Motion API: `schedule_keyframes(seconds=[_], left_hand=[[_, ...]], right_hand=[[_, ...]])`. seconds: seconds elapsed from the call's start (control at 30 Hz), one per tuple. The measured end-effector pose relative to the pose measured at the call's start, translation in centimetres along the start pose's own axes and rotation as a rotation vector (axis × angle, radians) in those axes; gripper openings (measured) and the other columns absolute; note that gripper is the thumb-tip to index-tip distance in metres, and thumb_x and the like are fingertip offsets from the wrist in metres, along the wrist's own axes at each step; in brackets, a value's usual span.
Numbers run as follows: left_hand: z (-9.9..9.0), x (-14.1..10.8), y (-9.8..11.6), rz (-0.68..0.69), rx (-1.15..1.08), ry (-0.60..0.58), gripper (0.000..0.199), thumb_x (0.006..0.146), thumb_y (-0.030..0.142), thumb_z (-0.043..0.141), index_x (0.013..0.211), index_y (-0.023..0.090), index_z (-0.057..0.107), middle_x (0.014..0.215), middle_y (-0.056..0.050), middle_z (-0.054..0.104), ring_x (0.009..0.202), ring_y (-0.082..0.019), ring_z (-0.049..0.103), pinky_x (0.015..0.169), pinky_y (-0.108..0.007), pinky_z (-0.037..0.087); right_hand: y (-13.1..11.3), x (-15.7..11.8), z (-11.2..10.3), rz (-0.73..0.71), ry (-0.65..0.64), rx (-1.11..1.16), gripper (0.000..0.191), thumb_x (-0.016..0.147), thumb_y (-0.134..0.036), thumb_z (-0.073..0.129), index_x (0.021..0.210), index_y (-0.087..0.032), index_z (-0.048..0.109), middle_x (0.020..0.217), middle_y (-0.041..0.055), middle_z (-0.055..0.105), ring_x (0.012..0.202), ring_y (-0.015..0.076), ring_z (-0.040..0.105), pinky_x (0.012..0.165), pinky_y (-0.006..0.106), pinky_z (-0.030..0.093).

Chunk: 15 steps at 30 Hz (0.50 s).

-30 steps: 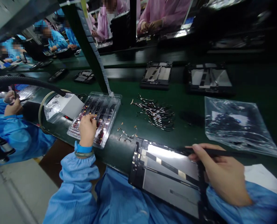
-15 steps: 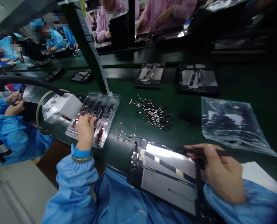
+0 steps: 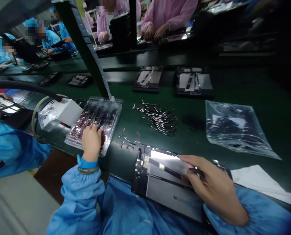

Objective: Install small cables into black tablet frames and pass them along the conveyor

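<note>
My left hand (image 3: 91, 143) is over the near part of a clear plastic tray (image 3: 118, 107). Its fingers are bent together and point down among rows of small dark and reddish parts; whatever they pinch is hidden. My right hand (image 3: 214, 189) is closed around a slim black pen-shaped tool (image 3: 196, 171), mostly covered by the palm. That hand rests over the right side of an opened tablet (image 3: 165, 195), which has a silvery inside, dark flat strips and a black frame. The tablet lies at the bench's near edge, tilted toward my lap.
Thin cables lie in a pile (image 3: 160, 117), with a few loose ones (image 3: 129, 142) nearer me. A clear bag (image 3: 238, 130) and white cloth (image 3: 265, 182) are right. Two opened tablets (image 3: 149, 78) sit behind. A white box (image 3: 68, 112) stands left; co-workers sit left and opposite.
My right hand has moved left over the tablet, and the tool has turned in its grip. My left hand has shifted slightly, with its fingers lower in the tray. The view has swung a little right.
</note>
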State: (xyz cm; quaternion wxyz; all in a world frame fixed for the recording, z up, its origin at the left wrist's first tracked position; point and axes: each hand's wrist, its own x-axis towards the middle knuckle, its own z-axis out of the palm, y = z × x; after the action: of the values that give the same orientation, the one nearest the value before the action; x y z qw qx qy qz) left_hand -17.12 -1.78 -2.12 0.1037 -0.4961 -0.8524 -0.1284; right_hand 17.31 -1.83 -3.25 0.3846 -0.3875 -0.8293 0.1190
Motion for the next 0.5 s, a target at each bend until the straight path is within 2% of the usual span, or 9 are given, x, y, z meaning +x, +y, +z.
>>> schedule_keyframes(seconds=[0.1, 0.2, 0.37, 0.4, 0.43, 0.5], left_hand=[[0.8, -0.2, -0.2, 0.005, -0.034, -0.001, 0.024, 0.085, 0.025, 0.049, 0.082, 0.015, 0.070, 0.080, -0.012, 0.061, 0.083, -0.029, 0.059, 0.076, -0.038, 0.046], [0.9, -0.3, 0.0, -0.004, -0.090, 0.055, 0.025, 0.085, 0.026, 0.046, 0.079, 0.017, 0.068, 0.079, -0.010, 0.061, 0.080, -0.026, 0.059, 0.074, -0.037, 0.046], [-0.6, -0.7, 1.5, -0.012, -0.270, 0.220, 0.025, 0.087, 0.026, 0.042, 0.086, 0.015, 0.064, 0.095, -0.012, 0.063, 0.095, -0.023, 0.058, 0.086, -0.035, 0.044], [-0.9, -1.0, 2.3, -0.026, -0.400, 0.195, 0.023, 0.087, 0.027, 0.043, 0.088, 0.016, 0.063, 0.092, -0.010, 0.063, 0.091, -0.021, 0.059, 0.083, -0.033, 0.046], [-1.2, -1.5, 3.3, -0.049, -0.577, 0.115, 0.022, 0.086, 0.030, 0.046, 0.089, 0.016, 0.063, 0.086, -0.007, 0.064, 0.084, -0.019, 0.061, 0.076, -0.031, 0.048], [-1.5, -2.8, 5.7, -0.108, -0.986, -0.191, 0.022, 0.081, 0.035, 0.053, 0.090, 0.017, 0.062, 0.072, -0.002, 0.062, 0.065, -0.015, 0.060, 0.060, -0.026, 0.047]], right_hand=[[0.6, -0.4, 0.7, 0.002, -0.020, -0.024, 0.018, 0.087, -0.020, 0.045, 0.095, -0.019, 0.061, 0.086, 0.0061, 0.071, 0.076, 0.0172, 0.068, 0.068, 0.026, 0.055], [0.8, -0.4, 0.7, 0.023, -0.018, -0.031, 0.018, 0.087, -0.021, 0.045, 0.094, -0.020, 0.062, 0.086, 0.0054, 0.071, 0.074, 0.0173, 0.068, 0.068, 0.027, 0.055], [-0.1, 0.3, -0.2, 0.037, 0.016, -0.049, 0.018, 0.089, -0.023, 0.046, 0.097, -0.020, 0.062, 0.084, 0.0048, 0.071, 0.072, 0.0159, 0.068, 0.066, 0.024, 0.054], [-0.5, 0.6, -0.4, 0.030, 0.011, -0.047, 0.018, 0.090, -0.024, 0.047, 0.097, -0.019, 0.062, 0.084, 0.0046, 0.071, 0.071, 0.0152, 0.068, 0.065, 0.023, 0.054], [-0.9, 0.9, -0.6, 0.019, -0.001, -0.041, 0.017, 0.090, -0.025, 0.047, 0.098, -0.019, 0.062, 0.084, 0.0044, 0.071, 0.071, 0.0146, 0.068, 0.065, 0.022, 0.053], [-1.8, 1.5, -0.6, -0.029, -0.013, -0.020, 0.017, 0.091, -0.024, 0.048, 0.099, -0.019, 0.061, 0.084, 0.0041, 0.071, 0.073, 0.0138, 0.068, 0.066, 0.021, 0.053]])
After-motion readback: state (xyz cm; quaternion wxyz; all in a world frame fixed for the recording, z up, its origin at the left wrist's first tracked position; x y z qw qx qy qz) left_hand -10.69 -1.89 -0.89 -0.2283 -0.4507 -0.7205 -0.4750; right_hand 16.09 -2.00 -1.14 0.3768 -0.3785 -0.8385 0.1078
